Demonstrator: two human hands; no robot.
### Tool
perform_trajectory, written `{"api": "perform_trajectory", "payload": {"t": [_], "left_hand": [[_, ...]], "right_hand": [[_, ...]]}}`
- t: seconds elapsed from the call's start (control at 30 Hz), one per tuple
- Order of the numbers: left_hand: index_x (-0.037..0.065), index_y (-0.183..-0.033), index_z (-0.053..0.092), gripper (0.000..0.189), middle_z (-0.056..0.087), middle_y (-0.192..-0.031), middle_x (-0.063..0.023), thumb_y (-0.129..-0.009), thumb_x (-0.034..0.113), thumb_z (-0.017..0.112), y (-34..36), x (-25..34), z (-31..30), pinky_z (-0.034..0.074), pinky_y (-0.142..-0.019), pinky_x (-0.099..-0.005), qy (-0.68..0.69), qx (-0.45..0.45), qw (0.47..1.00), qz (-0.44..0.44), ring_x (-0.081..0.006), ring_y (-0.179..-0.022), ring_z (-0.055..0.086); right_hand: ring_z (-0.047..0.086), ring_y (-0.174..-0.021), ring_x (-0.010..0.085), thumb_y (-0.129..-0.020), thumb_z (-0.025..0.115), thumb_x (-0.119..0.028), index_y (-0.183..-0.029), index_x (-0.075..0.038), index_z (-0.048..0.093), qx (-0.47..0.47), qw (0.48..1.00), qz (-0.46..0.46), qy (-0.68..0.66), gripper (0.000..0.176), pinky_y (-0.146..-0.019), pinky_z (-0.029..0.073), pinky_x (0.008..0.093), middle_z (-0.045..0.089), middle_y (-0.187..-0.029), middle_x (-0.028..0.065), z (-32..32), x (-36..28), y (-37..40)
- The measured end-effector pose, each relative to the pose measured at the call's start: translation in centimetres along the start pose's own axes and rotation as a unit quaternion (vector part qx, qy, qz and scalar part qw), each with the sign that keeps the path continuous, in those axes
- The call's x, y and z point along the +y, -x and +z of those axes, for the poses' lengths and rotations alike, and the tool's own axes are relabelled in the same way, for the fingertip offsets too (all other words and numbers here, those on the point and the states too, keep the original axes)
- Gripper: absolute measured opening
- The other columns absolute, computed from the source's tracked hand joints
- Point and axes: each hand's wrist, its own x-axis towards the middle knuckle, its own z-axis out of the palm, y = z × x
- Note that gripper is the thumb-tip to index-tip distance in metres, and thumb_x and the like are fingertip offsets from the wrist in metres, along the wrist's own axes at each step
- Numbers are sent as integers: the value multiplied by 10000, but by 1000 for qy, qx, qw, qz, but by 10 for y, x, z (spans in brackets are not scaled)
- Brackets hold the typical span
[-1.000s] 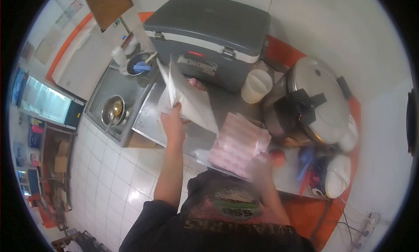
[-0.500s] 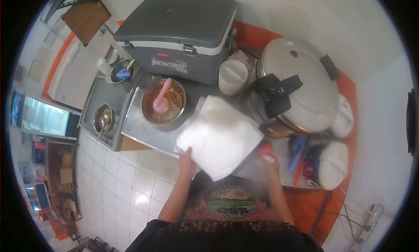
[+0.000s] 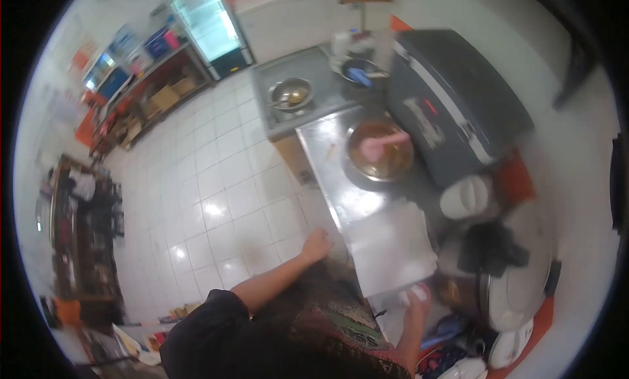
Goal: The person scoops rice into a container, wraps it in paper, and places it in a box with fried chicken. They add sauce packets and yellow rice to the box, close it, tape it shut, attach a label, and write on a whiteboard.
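Note:
My left hand (image 3: 317,245) hangs over the floor just off the counter's front edge, blurred, its fingers loosely curled with nothing visible in them. A stack of white paper sheets (image 3: 391,246) lies flat on the metal counter (image 3: 333,172), apart from that hand. Right by the stack's near edge is my right hand (image 3: 415,313), closed around a small red-and-white object (image 3: 419,292) whose kind I cannot make out. Beyond the sheets stands a metal bowl (image 3: 377,176) of reddish-brown food, with a pink ladle (image 3: 383,145) in it.
A grey cooler box (image 3: 472,97) stands behind the bowl, beside a white container (image 3: 465,197). To the right is a large lidded pot (image 3: 517,294). Farther left, a second metal bowl (image 3: 290,94) sits on another counter. White floor tiles (image 3: 216,215) spread to the left.
The view has swung left. My left hand has let go of the white sheets and moved away from them; they now lie on the counter. My right hand keeps its red-and-white object.

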Motion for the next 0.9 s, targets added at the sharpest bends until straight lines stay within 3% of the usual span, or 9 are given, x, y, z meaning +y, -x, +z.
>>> {"api": "perform_trajectory", "payload": {"t": [0.2, 0.23, 0.27, 0.33, 0.4, 0.53, 0.73, 0.87, 0.9], "left_hand": [[37, -1144, 656, 375, 698, -1043, -149, -849, 267, 642, 2, -44, -93, 527, -833, -401, 111, -106, 986, -70, -250, -981, 662], [47, -1215, 638, 416, 703, -1063, -116, -869, 278, 640, -6, -76, -95, 529, -818, -368, 195, -166, 966, -27, -208, -965, 658], [59, -1256, 618, 464, 701, -1074, -81, -856, 286, 675, -6, -77, -116, 525, -817, -350, 137, -155, 978, -3, -191, -953, 646], [67, -1296, 588, 587, 688, -1103, -96, -776, 274, 764, -7, -91, -162, 526, -817, -356, 231, -146, 956, 110, -222, -912, 655], [36, -1256, 599, 468, 673, -1175, -149, -874, 295, 671, 3, -87, -230, 488, -938, -375, 129, -83, 975, 161, -254, -1023, 652], [13, -1059, 671, 451, 700, -891, -148, -742, 314, 779, 5, -155, -316, 514, -775, -365, 212, 122, 969, 43, -258, -829, 666], [-3, -1053, 672, 536, 700, -887, -127, -713, 390, 802, 43, -245, -392, 505, -766, -355, 321, 255, 911, -49, -234, -818, 663], [3, -1111, 676, 520, 701, -1027, -130, -826, 436, 709, 87, -272, -436, 500, -825, -340, 274, 144, 933, -181, -204, -938, 648], [2, -1114, 676, 517, 701, -1028, -133, -834, 435, 704, 91, -289, -437, 498, -830, -342, 323, 175, 917, -154, -207, -941, 648]], "right_hand": [[587, -1005, 253, -721, 740, 52, -1247, -65, 522, -135, 987, -17, 91, 581, -778, 558, 357, 542, -1146, 108, 153, -6, -10], [591, -1000, 254, -722, 741, 52, -1243, -61, 517, -173, 979, -14, 109, 578, -776, 559, 357, 545, -1142, 108, 200, 2, -4], [596, -994, 256, -731, 733, 49, -1243, -63, 506, -192, 972, -11, 137, 571, -775, 560, 356, 547, -1139, 109, 249, 8, 9], [606, -971, 253, -768, 713, 28, -1259, -70, 481, -257, 948, -24, 184, 552, -756, 564, 363, 554, -1128, 111, 349, 47, 26], [617, -934, 243, -824, 689, -8, -1292, -82, 452, -329, 914, -55, 230, 530, -722, 571, 379, 561, -1112, 112, 429, 99, 34], [603, -1027, 262, -850, 685, -12, -1350, -66, 404, -512, 832, 60, 205, 576, -817, 553, 376, 556, -1177, 148, 572, 163, 89], [595, -1057, 268, -862, 678, -8, -1384, -24, 374, -647, 688, 78, 320, 604, -869, 536, 372, 553, -1205, 173, 687, 215, 174], [619, -1003, 272, -860, 669, 4, -1385, -33, 379, -693, 562, 168, 420, 601, -838, 549, 401, 578, -1154, 180, 739, 255, 213], [625, -988, 274, -859, 670, 3, -1384, -36, 383, -693, 524, 194, 456, 600, -829, 553, 412, 585, -1139, 183, 753, 263, 220]]}}
